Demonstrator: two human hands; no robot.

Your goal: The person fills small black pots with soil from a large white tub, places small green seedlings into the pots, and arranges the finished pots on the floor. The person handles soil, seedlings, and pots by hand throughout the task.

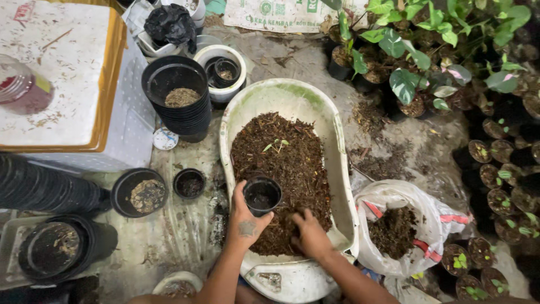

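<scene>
Over crumbly brown soil [292, 163], left hand [246, 220] grips round black pot [262, 195].

Two bare forearms, no sleeves, left hand [246, 224] with dark tattoo mark on back, right hand [311, 237] unmarked, no rings

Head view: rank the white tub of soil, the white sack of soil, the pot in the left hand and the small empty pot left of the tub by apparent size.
1. white tub
2. white sack
3 and 4. The pot gripped by the left hand and the small pot on the ground look alike; the held one sits nearer the camera, so no ranking.
</scene>
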